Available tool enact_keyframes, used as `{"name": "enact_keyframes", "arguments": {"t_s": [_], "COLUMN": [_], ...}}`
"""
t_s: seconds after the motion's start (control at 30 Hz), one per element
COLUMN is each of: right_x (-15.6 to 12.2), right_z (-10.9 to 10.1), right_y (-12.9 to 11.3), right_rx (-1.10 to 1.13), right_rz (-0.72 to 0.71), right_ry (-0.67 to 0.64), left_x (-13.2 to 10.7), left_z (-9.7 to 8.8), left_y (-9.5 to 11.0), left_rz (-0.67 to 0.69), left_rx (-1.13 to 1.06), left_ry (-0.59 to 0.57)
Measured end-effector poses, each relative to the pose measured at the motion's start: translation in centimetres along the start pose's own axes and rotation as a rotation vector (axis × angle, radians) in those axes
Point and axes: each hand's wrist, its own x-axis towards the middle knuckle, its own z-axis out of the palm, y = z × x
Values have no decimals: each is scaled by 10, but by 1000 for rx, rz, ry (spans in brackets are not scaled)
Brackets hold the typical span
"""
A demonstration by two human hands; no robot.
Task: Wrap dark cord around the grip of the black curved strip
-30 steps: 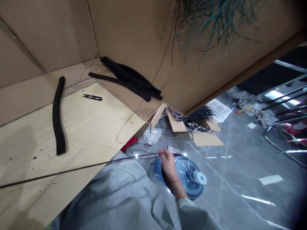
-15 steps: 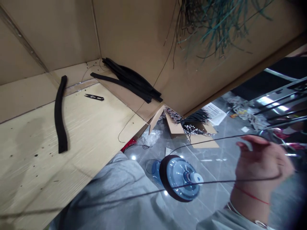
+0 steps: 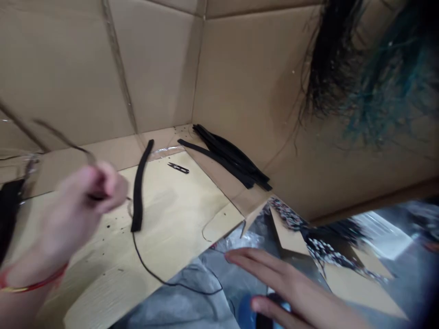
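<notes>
My left hand (image 3: pixel 87 196), blurred by motion, is raised over the pale board (image 3: pixel 171 205) with its fingers closed around a thin black cord (image 3: pixel 147 267). One part of the cord sticks up to the left above the fist; the rest hangs down and loops across my lap. Low on the right, my right hand (image 3: pixel 288 283) has its fingers stretched out and apart, the cord's loop close to its fingertips. Between the hands lies a curved flat black strip (image 3: pixel 138 192). Small black thread snips (image 3: pixel 178 167) rest beyond it on the board.
Several black strips (image 3: pixel 233 157) are piled by the cardboard wall (image 3: pixel 247 82). Black and teal strands (image 3: pixel 377 100) hang at upper right. An open carton (image 3: pixel 291 233) with dark and white-tipped wires stands on the floor below. A blue water bottle (image 3: pixel 245 310) is partly hidden by my right hand.
My left hand has come into view at left, holding the cord. The right hand has moved left and its fingers have straightened; the cord no longer runs across it. The view has turned.
</notes>
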Motion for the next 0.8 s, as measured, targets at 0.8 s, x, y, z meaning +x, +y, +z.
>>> {"name": "enact_keyframes", "arguments": {"t_s": [0.8], "right_x": [240], "right_z": [-86], "right_y": [-146], "right_rx": [1195], "right_rz": [-649], "right_ry": [373], "left_x": [131], "left_z": [-66], "left_y": [-106], "left_rz": [-292], "left_rx": [613], "left_ry": [259]}}
